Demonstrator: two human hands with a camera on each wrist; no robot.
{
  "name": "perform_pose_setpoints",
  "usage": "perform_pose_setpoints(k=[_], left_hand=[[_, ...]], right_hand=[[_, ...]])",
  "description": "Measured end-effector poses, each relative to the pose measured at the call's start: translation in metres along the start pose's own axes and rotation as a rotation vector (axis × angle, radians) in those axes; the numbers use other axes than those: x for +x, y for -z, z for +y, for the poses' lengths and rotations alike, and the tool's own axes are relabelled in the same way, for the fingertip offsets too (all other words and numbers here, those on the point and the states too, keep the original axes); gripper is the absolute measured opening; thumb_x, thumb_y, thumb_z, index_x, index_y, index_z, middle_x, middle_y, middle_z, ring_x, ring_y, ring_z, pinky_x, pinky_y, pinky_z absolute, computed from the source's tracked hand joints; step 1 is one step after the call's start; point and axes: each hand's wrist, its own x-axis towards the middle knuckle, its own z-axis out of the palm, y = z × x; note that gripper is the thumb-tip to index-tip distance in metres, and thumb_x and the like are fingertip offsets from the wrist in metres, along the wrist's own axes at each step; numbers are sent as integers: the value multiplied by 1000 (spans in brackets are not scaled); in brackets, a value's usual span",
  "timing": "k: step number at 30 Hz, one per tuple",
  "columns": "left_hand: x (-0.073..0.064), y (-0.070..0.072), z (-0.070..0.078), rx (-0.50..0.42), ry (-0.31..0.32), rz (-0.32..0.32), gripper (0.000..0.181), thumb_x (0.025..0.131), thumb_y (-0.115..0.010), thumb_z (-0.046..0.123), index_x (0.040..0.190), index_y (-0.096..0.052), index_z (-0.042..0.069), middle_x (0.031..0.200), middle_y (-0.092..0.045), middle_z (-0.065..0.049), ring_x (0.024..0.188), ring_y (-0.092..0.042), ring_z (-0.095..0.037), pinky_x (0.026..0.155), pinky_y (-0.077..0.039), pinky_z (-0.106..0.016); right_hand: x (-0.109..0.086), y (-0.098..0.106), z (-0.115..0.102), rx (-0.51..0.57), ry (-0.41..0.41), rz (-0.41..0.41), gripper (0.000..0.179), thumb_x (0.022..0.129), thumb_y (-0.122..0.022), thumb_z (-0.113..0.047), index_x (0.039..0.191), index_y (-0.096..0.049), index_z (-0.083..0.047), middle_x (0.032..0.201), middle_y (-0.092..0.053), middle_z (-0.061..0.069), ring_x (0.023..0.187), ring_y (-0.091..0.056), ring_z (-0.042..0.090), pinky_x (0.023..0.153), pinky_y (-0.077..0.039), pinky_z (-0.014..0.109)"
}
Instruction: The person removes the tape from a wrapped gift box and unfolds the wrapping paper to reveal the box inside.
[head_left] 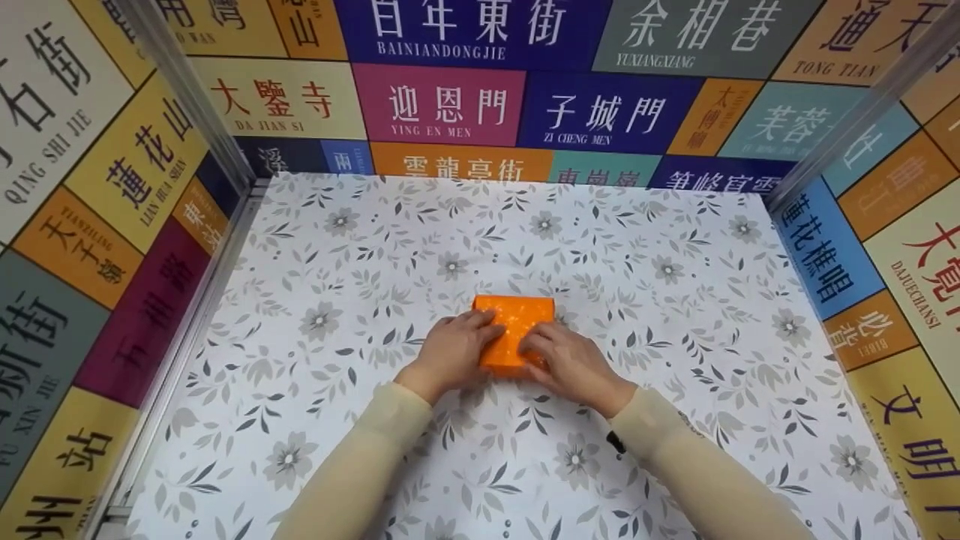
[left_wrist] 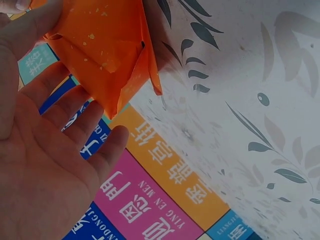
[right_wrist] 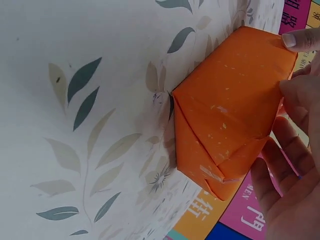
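A small square package in orange paper with pale gold flecks [head_left: 517, 319] lies on the patterned tabletop, between my two hands. Its folded end [right_wrist: 215, 125] shows creased flaps in the right wrist view, and a loose paper edge [left_wrist: 156, 82] sticks out in the left wrist view. My left hand [head_left: 454, 349] holds the package's left side, fingers over its top and thumb at the near side. From the right, my right hand [head_left: 574, 364] holds it with bent fingers on top and the thumb low at the near corner.
A white tabletop with grey flowers and leaves [head_left: 300, 390] spreads around the package. Panels with coloured blocks of Chinese lettering [head_left: 442, 105] stand along the back and both sides, joined by metal corner posts [head_left: 202, 97]. A small black item [head_left: 616, 441] shows beside the right sleeve.
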Motion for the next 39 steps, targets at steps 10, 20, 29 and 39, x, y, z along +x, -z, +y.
perform_pose_setpoints(k=[10,20,29,39], left_hand=[[1,0,-1,-1,1,-17,71,83,-80,39,146,-53,20,155,-41,-6,140,-39,-27,109,-36,-50],[1,-2,-1,13,-9,-16,71,83,-79,39,146,-53,19,154,-42,-6,139,-40,-27,109,-37,-50],[1,-3,-2,6,3,-15,68,83,-78,37,145,-55,19,154,-42,-5,139,-39,-25,108,-37,-49],[1,-4,-3,-14,3,-7,71,82,-80,36,145,-54,19,155,-41,-6,140,-38,-26,109,-36,-51]], right_hand=[[13,14,-3,-33,-23,-119,20,91,-72,-25,108,-72,-15,103,-60,-1,91,-56,19,76,-52,36],[25,4,-1,-94,48,-41,3,88,-72,-17,87,-70,-16,88,-60,-3,82,-54,19,70,-49,33],[26,3,0,-180,87,-59,11,95,-64,-21,87,-64,-13,89,-59,2,83,-54,24,70,-49,37],[18,9,-5,-163,56,-104,10,96,-59,-21,91,-62,-13,92,-57,2,85,-53,23,75,-50,38]])
